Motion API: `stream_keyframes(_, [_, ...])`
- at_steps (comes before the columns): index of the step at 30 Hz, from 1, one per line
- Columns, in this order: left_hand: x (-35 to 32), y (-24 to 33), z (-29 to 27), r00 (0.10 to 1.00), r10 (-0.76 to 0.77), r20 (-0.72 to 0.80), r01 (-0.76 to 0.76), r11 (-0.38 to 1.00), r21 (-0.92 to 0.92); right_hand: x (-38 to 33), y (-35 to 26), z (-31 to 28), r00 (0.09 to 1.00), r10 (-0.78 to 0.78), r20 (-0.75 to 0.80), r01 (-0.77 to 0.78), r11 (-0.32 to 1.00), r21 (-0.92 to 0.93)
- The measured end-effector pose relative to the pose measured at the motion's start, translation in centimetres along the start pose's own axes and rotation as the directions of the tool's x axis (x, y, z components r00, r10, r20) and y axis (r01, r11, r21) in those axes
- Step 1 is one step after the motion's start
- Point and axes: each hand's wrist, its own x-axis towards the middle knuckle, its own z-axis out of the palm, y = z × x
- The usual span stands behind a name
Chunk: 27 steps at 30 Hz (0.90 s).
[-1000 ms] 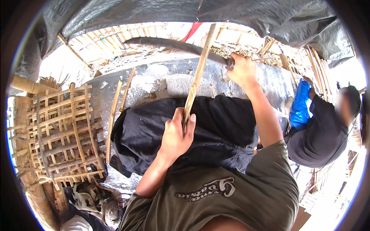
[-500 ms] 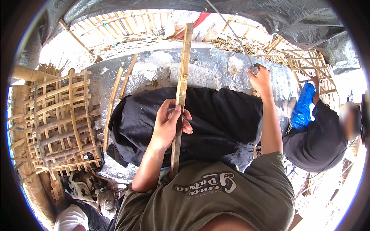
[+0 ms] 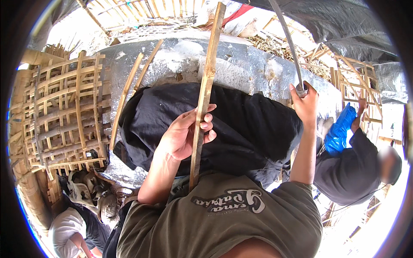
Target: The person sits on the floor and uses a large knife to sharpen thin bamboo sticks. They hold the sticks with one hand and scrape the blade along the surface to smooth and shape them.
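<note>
My left hand (image 3: 186, 134) grips a long bamboo slat (image 3: 207, 81) near its lower part, holding it nearly upright, its lower end against my olive shirt. My right hand (image 3: 304, 102) is raised to the right and closed on the handle of a long curved blade (image 3: 287, 38) that points up and away. Under both hands lies a black cloth (image 3: 254, 124) spread over a grey block (image 3: 241, 69).
A woven bamboo lattice (image 3: 64, 112) leans at the left. Two loose bamboo strips (image 3: 129, 90) rest on the grey block. A person in a dark top (image 3: 352, 167) crouches at the right beside a blue bag (image 3: 340, 131). Another person in white (image 3: 71, 232) is at the lower left.
The slat has swung from leaning right to nearly upright in my left hand. My right hand with the blade has moved right and the blade now points up.
</note>
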Motion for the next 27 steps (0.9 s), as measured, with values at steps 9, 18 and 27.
stream_keyframes(9, [0.4, -0.6, -1.5, 0.998, 0.037, 0.052, -0.049, 0.966, 0.255, -1.9, -2.7, -0.7, 0.985, -0.162, 0.053, 0.163, 0.987, -0.014])
stream_keyframes(18, [1.7, -3.0, -2.7, 0.981, 0.062, 0.186, -0.120, 0.938, 0.324, -5.5, -7.4, -0.3, 0.884, -0.359, 0.298, 0.383, 0.924, -0.022])
stream_keyframes(27, [3.0, -3.0, 0.1, 0.934, 0.353, 0.043, -0.283, 0.663, 0.693, -7.0, -10.4, 1.0, 0.789, -0.479, 0.385, 0.506, 0.862, 0.037])
